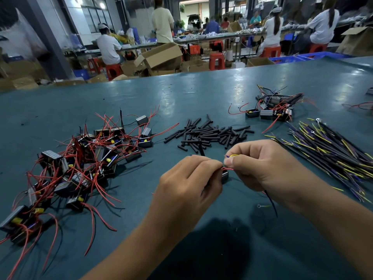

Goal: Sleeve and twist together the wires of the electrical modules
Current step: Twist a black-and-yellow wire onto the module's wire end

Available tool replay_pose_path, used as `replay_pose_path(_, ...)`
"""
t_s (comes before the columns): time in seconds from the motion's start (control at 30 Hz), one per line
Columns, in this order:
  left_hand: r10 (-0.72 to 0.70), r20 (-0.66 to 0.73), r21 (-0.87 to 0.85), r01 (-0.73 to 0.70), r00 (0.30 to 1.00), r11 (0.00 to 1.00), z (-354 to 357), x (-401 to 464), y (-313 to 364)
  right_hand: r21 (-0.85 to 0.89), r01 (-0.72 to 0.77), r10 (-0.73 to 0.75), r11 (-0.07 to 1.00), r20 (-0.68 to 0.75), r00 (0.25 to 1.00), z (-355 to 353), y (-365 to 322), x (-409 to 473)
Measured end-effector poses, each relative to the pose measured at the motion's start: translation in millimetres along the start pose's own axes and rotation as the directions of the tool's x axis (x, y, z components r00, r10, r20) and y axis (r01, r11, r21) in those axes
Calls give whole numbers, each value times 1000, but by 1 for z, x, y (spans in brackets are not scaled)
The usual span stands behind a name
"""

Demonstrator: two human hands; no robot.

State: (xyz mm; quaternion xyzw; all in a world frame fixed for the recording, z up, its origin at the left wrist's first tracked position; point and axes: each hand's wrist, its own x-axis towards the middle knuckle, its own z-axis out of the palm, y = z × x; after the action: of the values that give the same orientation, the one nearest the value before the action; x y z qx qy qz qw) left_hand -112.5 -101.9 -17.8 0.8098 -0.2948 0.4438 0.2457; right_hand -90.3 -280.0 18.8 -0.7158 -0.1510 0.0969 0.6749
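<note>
While our two hands met just above the tabletop (pixel 201 93), each was closed in a pinch. Our left hand (pixel 189 178) gripped a small dark module (pixel 225 176) and its red wire (pixel 228 169) with curled fingers; our right hand (pixel 260 164) pinched the yellow and blue wire ends (pixel 232 156) between thumb and forefinger. The module sat between the two hands, mostly hidden by our left fingers, so we could not tell which face was up. Its red wire ran roughly sideways, from our left fingertips toward the right thumb. A dark lead (pixel 271 203) trailed from under the right hand back toward us, with its ring terminal (pixel 259 206) lying on the tabletop near the right wrist.

We judged the step to be joining bare ends. To do it well we needed the stripped ends side by side and level, pinched close to the joint, and rolled one way only so the strands wrapped tight rather than splayed. Whether a sleeve was already on the wire, we could not tell.

Taking the module as landmark: the pile of black sleeves (pixel 210 134) lay just beyond it, the heap of modules with red wires (pixel 84 158) well to its left, the bundle of yellow and purple leads (pixel 333 154) to its right, and a small group of modules (pixel 276 110) farther off beyond and right.
</note>
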Motion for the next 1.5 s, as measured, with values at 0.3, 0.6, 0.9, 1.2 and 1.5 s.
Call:
replay_pose_path(0.3, -73, 79, -31, 75, 994, 997, 2, 2, 0, -32, -7, 8, 999, 12, 1000, 2, 2, 2)
replay_pose_path(0.6, -536, 702, -532, 846, 469, 44, -7, 14, 4, -320, 303, -289, 898, 91, 953, -3, 9, 3)
replay_pose_path(0.9, -367, 255, -357, 440, 894, 824, -9, 8, -1, -172, 143, -142, 975, 18, 990, -5, 8, 8)
replay_pose_path(1.2, 109, 110, 54, -116, 988, 992, -3, 0, -8, 50, -128, 117, 991, 182, 976, -10, 6, 8)
replay_pose_path(1.5, -508, 378, -537, 630, 774, 561, 1, 5, 3, -68, 94, -87, 993, 102, 991, -5, 6, 7)
